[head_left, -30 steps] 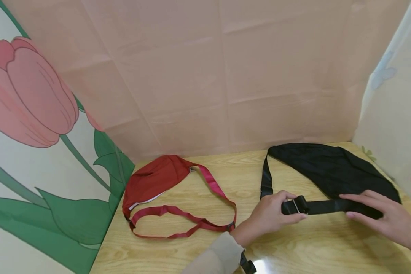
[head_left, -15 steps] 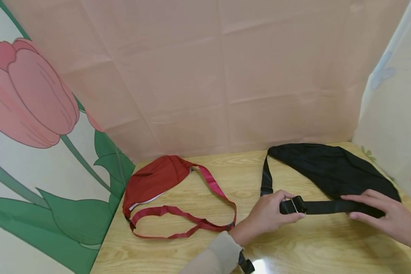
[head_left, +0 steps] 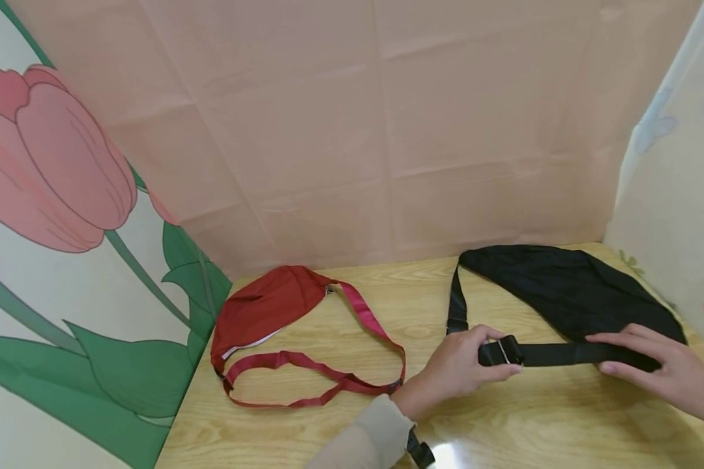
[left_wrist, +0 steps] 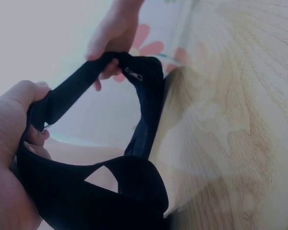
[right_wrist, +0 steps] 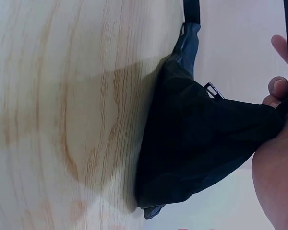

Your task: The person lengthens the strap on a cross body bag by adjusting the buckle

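A black waist bag lies at the table's back right, its near end lifted by the strap. My left hand pinches the black strap at its metal slider, thumb below and fingers above. At the strap's other end, where it joins the bag, my right hand holds it between thumb and fingers. The stretch between the hands is straight and raised over the table. In the left wrist view, a zipper pull hangs near the bag's end. The right wrist view shows the bag's body standing on the wood.
A red waist bag with a looped red strap rests on the left of the wooden table. A black buckle lies by the left sleeve. A pink backdrop closes off the back.
The left hand has shifted slightly left with the slider, and the strap between the hands is a little straighter. The right hand has barely moved. The red bag stays put.
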Demonstrator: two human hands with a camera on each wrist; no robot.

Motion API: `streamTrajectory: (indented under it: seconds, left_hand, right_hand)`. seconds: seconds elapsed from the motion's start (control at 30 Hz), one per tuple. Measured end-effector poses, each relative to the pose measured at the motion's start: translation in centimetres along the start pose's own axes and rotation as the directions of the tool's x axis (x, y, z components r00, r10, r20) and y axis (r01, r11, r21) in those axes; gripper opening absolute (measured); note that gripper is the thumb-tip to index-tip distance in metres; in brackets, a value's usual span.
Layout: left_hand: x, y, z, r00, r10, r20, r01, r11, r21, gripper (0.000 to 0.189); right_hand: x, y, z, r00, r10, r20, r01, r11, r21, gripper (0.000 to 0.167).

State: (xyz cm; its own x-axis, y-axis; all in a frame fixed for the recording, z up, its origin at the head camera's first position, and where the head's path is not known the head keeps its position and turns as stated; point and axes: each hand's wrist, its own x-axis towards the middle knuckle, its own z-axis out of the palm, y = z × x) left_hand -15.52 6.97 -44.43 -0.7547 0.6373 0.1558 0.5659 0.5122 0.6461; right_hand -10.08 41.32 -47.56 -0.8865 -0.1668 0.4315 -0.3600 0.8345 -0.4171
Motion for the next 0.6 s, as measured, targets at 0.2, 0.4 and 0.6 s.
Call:
streamTrajectory:
  seconds: [0.2, 0.4, 0.6]
  left_hand:
    - [-0.1, -0.3, 0.0, 1.000, 0.008, -0.013, -0.008, 1.000, 0.014, 0.051]
    - [-0.1, -0.4, 0.0, 0.999, 0.025, -0.023, -0.024, 0.999, 0.040, 0.050]
    - [-0.2, -0.3, 0.0, 1.000, 0.018, -0.023, -0.017, 0.999, 0.049, 0.050]
  right_hand:
    - [-0.2, 0.3, -0.2, 0.999, 0.036, 0.022, -0.036, 0.999, 0.038, 0.037]
    - [-0.3, 1.0, -0.3, 0.998, 0.050, 0.023, -0.051, 0.997, 0.061, 0.036]
    - [-0.5, 1.3, -0.4, 0.997, 0.080, 0.024, -0.081, 0.995, 0.050, 0.035]
